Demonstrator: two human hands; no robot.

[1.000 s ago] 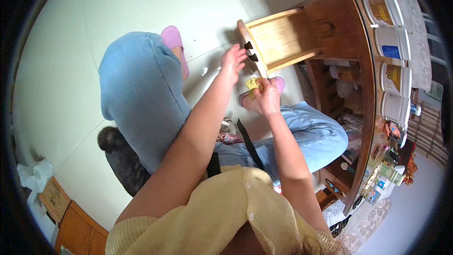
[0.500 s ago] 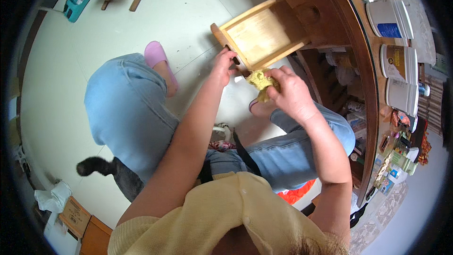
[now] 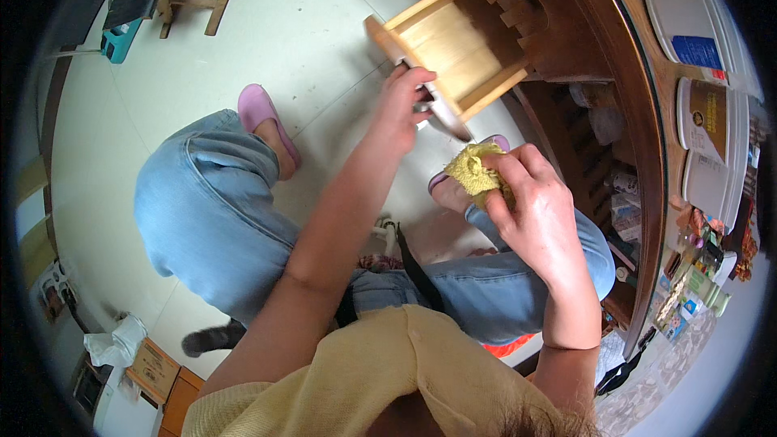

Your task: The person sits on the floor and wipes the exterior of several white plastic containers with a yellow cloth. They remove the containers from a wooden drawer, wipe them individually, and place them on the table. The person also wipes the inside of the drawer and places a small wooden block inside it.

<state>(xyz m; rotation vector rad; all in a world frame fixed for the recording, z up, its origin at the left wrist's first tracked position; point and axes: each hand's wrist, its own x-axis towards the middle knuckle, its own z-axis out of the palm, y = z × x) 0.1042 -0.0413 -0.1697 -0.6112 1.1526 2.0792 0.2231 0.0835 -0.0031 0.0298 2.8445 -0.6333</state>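
A wooden drawer (image 3: 457, 44) sticks out of the dark brown cabinet, its pale bare inside facing up. My left hand (image 3: 402, 105) is closed on the drawer front (image 3: 443, 109) near its middle, with fingers curled at the edge and partly hidden. Just off the drawer's near corner, my right hand (image 3: 534, 202) grips a crumpled yellow cloth (image 3: 473, 171) between thumb and fingers. A small gap separates the cloth from the drawer front.
The cabinet top (image 3: 660, 137) carries white tubs (image 3: 688, 28) and small clutter along the right. Below, open shelves (image 3: 591, 154) hold bags and packages. A wooden stool (image 3: 194, 0) stands far left. Beside my left leg lies a dark furry tail (image 3: 212, 340); cardboard boxes (image 3: 154, 368) sit behind it.
My right hand has drawn the cloth away from the drawer's near corner, toward me and to the right. My left hand remains at the drawer front. The whole view has shifted slightly.
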